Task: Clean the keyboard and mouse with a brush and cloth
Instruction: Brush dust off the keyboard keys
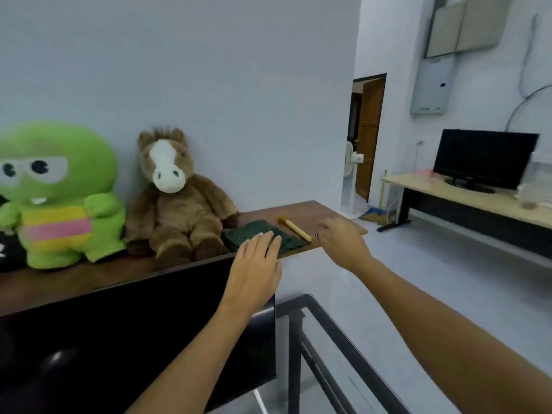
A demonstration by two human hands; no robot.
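Observation:
A dark green cloth (260, 231) lies folded on the brown shelf (298, 210) behind a black monitor. Beside it, to the right, lies a brush (295, 230) with a pale wooden handle. My left hand (254, 270) is flat and open, its fingertips over the near edge of the cloth. My right hand (343, 243) hovers open just right of the brush handle, fingers curled downward, holding nothing. No keyboard or mouse shows in the head view.
A green plush toy (56, 195) and a brown plush horse (179, 198) sit on the shelf at left. The black monitor (134, 333) fills the foreground. A metal frame (322, 339) stands below right. A far desk (466, 198) holds another screen.

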